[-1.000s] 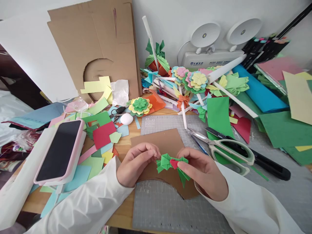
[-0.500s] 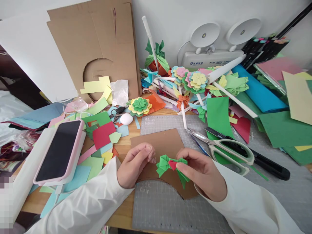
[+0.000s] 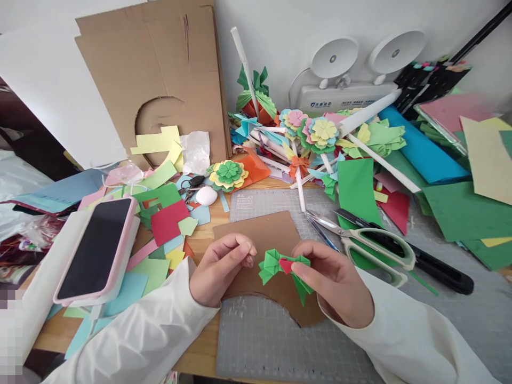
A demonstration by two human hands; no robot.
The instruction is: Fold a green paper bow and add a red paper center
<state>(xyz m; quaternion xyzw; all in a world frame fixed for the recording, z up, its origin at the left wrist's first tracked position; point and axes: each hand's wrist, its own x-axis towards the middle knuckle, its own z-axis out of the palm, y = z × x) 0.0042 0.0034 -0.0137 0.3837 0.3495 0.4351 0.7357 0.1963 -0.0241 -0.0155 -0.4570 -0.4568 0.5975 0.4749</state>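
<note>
My right hand [image 3: 334, 280] pinches a folded green paper piece [image 3: 276, 265] with a small red part at its middle, holding it just above a brown cardboard sheet [image 3: 264, 237]. My left hand [image 3: 222, 266] hovers a little to the left of the piece with its fingers curled together, apart from the paper. Whether anything sits between those fingertips I cannot make out. Both wrists are in white sleeves.
Green-handled scissors [image 3: 372, 248] and a black utility knife [image 3: 436, 269] lie right of my hands on a grey cutting mat [image 3: 264, 341]. A pink-cased phone [image 3: 96, 248] rests at left. Paper flowers [image 3: 229, 174], rolled stems and coloured sheets crowd the back. Cardboard [image 3: 152, 69] leans on the wall.
My left hand has let go of the green piece and drawn slightly left. The right hand keeps its pinch and has barely moved.
</note>
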